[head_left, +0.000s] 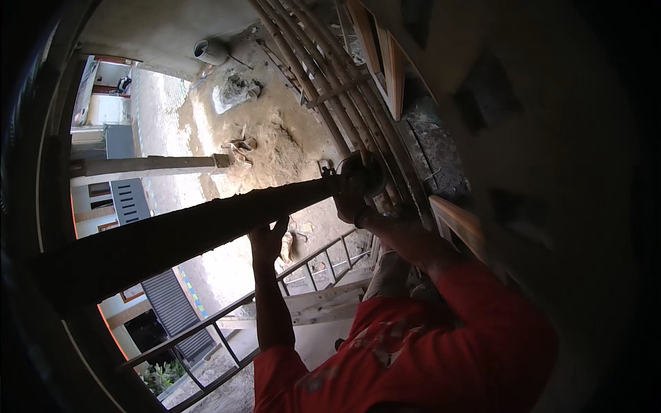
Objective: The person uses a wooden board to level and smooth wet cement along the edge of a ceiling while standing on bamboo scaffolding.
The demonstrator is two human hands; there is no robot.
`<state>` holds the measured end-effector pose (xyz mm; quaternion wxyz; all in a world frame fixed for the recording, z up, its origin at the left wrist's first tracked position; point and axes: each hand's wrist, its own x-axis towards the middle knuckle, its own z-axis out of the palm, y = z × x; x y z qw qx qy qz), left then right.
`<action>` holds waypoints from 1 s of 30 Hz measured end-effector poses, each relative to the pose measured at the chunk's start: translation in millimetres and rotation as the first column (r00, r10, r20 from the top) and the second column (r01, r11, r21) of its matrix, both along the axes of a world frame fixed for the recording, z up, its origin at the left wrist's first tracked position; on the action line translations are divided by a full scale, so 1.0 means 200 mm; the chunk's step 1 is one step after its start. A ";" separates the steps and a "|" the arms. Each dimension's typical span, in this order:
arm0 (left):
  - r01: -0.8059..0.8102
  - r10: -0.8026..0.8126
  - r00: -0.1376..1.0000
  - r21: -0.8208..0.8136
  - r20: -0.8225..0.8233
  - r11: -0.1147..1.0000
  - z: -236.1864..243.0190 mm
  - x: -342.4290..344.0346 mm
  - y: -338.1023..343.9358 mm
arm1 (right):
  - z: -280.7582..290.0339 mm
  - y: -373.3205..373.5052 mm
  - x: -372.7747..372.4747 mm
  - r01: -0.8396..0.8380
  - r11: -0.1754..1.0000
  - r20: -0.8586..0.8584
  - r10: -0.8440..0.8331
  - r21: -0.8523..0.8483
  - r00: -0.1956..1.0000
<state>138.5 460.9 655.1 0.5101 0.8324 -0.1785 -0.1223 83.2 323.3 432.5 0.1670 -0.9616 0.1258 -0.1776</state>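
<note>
A long, dark, rough-edged column (200,230) runs from the lower left toward the middle of the view. My left hand (267,241) rests against its side, thumb apart from the fingers, and grips nothing. At the column's narrow-looking end, my right hand (349,205) is closed, with a dark band at the wrist. Right beside it is a dark, round container (363,172), seen from above in front of the poles. Deep shadow hides the right fingers, so I cannot make out what they hold.
Several long wooden poles (327,72) stand bundled with a crosspiece on the right. A metal ladder (224,341) slants below my left arm, near a plank (323,303). On the ground lie a sand heap (279,148), a cement pile (236,93) and a bucket (211,52).
</note>
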 end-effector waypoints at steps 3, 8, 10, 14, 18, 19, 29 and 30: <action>-0.006 0.006 1.000 -0.039 -0.007 0.999 0.04 0.03 -0.08 | -0.46 -0.19 0.08 0.034 0.996 -0.092 -0.041 -0.081 0.995; -0.197 0.205 0.978 -0.158 0.033 0.968 -0.10 0.01 0.02 | -0.37 -0.34 0.04 -0.157 0.972 -0.585 0.230 0.173 0.778; -0.275 0.300 0.953 -0.283 0.049 0.919 -0.13 0.02 -0.04 | -0.36 -0.30 -0.03 -0.139 0.990 -0.352 0.140 0.029 0.926; -0.281 0.339 0.931 -0.331 0.132 0.901 -0.16 0.01 -0.11 | -0.05 -0.12 -0.03 -0.209 0.929 -0.196 0.276 0.305 0.941; -0.286 0.355 0.913 -0.303 0.202 0.909 -0.17 -0.01 -0.25 | -0.31 -0.04 -0.03 -0.203 0.897 -0.211 0.303 0.393 0.929; -0.265 0.335 0.916 -0.294 0.221 0.918 -0.17 -0.01 -0.27 | -0.40 -0.04 -0.03 -0.181 0.902 -0.231 0.287 0.393 0.930; -0.208 0.297 0.912 -0.303 0.284 0.930 -0.34 0.05 -0.33 | -1.52 -0.21 0.10 0.028 1.000 -0.247 -0.028 -0.003 0.969; -0.244 0.340 0.894 -0.319 0.291 0.916 -0.34 0.05 -0.27 | -1.48 -0.20 0.14 0.063 0.996 -0.202 -0.075 -0.065 0.976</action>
